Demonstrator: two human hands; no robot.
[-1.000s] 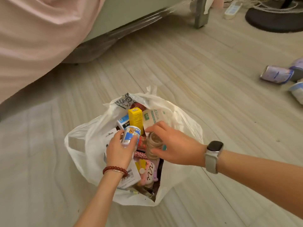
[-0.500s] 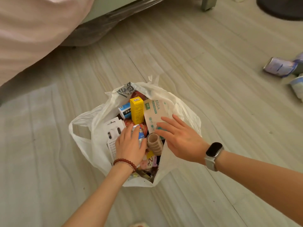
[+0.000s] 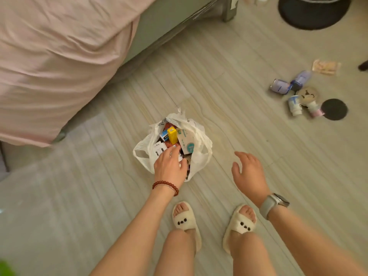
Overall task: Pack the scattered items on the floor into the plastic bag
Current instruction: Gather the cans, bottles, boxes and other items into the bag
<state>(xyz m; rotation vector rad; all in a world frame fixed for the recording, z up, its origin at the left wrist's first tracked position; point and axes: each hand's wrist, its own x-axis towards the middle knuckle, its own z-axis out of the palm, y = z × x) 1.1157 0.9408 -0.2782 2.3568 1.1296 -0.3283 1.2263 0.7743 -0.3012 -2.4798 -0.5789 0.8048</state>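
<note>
Presently the bag [image 3: 201, 156], white plastic, sits open-mouthed on the floor [image 3: 229, 76] just ahead of the person's feet, near the foot of the bed [image 3: 59, 56]. Inside it stand a yellow box [image 3: 172, 135], a blue-and-white box [image 3: 164, 135] just beside that, a pale carton [image 3: 186, 140] with teal print to the right, and a white pack [image 3: 159, 149] at the left edge.

The left hand [image 3: 170, 166] reaches into the bag's mouth, palm down, over the near contents. Its fingers [image 3: 175, 151] are extended and slightly spread; whether they press on anything beneath cannot be told. A red bead bracelet [image 3: 165, 186] circles that wrist.

The right hand [image 3: 249, 172] hangs in the air to the right of the bag, clear of it, with fingers apart, relaxed and holding nothing. A watch [image 3: 273, 204] with a grey strap is on that wrist.

Well apart from the bag, at the right of the floor, a loose cluster remains unpacked: two purple packs [image 3: 280, 86] touching each other, a white bottle [image 3: 294, 105], a round brown item [image 3: 307, 94], a small pink-capped item [image 3: 315, 110], and a flat orange packet [image 3: 325, 66] just beyond them. A dark disc [image 3: 334, 109] lies beside the cluster.

The person wears cream slippers [image 3: 185, 220] with dark dots.
</note>
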